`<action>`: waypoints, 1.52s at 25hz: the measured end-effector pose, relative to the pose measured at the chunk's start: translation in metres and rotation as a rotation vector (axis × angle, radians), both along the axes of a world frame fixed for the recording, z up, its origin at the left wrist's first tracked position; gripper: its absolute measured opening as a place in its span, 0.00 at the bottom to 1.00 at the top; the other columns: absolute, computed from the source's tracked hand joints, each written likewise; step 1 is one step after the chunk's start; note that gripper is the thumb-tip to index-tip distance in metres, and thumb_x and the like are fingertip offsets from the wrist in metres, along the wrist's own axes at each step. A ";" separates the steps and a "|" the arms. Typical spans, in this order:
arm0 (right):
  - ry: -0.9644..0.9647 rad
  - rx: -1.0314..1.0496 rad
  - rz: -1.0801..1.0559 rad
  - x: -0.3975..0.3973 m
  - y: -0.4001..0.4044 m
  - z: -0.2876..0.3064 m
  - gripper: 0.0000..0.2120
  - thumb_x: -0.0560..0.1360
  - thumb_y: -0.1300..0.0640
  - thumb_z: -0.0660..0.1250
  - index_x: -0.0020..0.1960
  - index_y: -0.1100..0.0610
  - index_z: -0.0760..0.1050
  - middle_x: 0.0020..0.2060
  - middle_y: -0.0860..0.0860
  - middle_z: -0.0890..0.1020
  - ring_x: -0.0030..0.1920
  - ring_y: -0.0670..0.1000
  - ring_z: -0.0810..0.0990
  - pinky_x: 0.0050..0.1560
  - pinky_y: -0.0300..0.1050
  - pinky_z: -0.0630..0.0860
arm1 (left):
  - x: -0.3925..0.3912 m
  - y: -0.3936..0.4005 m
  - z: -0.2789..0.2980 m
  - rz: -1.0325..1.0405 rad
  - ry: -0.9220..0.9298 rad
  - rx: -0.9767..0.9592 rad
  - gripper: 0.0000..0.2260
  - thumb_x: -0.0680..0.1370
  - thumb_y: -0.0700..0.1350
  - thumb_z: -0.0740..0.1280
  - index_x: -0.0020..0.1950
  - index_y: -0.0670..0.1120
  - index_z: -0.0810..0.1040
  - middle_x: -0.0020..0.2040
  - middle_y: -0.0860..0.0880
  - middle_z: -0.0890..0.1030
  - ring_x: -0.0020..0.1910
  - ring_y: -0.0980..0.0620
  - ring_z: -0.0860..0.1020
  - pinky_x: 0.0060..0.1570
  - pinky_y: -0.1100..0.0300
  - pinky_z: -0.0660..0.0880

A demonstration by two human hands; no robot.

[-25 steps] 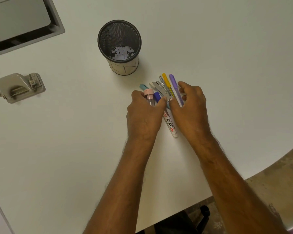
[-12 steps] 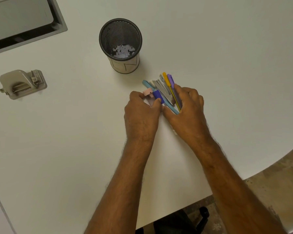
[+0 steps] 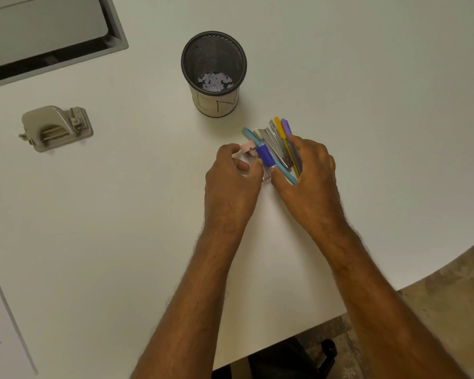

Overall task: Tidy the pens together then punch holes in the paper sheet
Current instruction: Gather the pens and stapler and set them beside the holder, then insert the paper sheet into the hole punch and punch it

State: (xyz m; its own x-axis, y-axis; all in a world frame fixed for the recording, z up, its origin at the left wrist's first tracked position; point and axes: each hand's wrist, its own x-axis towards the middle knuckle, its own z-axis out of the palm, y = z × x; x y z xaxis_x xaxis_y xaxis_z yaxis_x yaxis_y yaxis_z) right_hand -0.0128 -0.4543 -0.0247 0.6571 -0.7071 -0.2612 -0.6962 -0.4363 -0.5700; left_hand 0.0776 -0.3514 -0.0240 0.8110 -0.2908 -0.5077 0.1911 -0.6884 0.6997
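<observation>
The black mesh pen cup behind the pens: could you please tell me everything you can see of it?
The mesh pen cup is a round, black, seemingly metal holder, standing upright on the white table just beyond the pens. A pale band with hand-drawn letters wraps its lower wall. Inside, small pale paper dots lie at the bottom; no pens are in it. Neither hand touches it.
</observation>
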 end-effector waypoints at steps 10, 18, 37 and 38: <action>-0.107 -0.204 0.141 0.024 0.069 0.018 0.28 0.79 0.47 0.71 0.76 0.55 0.69 0.77 0.53 0.69 0.76 0.56 0.65 0.74 0.57 0.70 | 0.011 0.112 0.020 -0.168 -0.251 -0.022 0.20 0.81 0.54 0.67 0.73 0.54 0.72 0.69 0.56 0.75 0.66 0.55 0.75 0.61 0.62 0.71; -0.101 -0.070 0.407 0.052 0.194 0.012 0.26 0.80 0.47 0.68 0.76 0.50 0.68 0.76 0.50 0.68 0.76 0.53 0.62 0.72 0.61 0.71 | 0.014 0.268 0.032 -0.001 -0.261 0.040 0.19 0.82 0.53 0.66 0.73 0.52 0.72 0.69 0.56 0.75 0.66 0.55 0.74 0.65 0.57 0.74; -0.081 0.119 0.788 0.222 0.378 -0.001 0.32 0.79 0.47 0.70 0.79 0.53 0.64 0.74 0.52 0.70 0.73 0.56 0.71 0.72 0.56 0.72 | 0.013 0.490 -0.020 0.246 -0.471 0.570 0.33 0.82 0.64 0.55 0.83 0.49 0.56 0.85 0.45 0.51 0.83 0.42 0.51 0.80 0.38 0.49; -0.068 0.086 0.804 0.229 0.380 -0.002 0.33 0.79 0.46 0.70 0.79 0.54 0.64 0.74 0.53 0.70 0.73 0.57 0.70 0.72 0.54 0.71 | 0.011 0.490 -0.026 0.230 -0.466 0.595 0.34 0.82 0.64 0.53 0.84 0.49 0.53 0.85 0.45 0.49 0.84 0.42 0.50 0.80 0.37 0.47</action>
State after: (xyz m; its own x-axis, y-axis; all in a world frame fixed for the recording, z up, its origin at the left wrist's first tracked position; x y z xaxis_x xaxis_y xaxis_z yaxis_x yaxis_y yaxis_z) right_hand 0.2167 -0.0742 -0.0268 0.9722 0.0091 -0.2342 -0.1505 -0.7415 -0.6539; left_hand 0.0889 0.1384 -0.0504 0.9852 0.1239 -0.1182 0.1520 -0.9509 0.2695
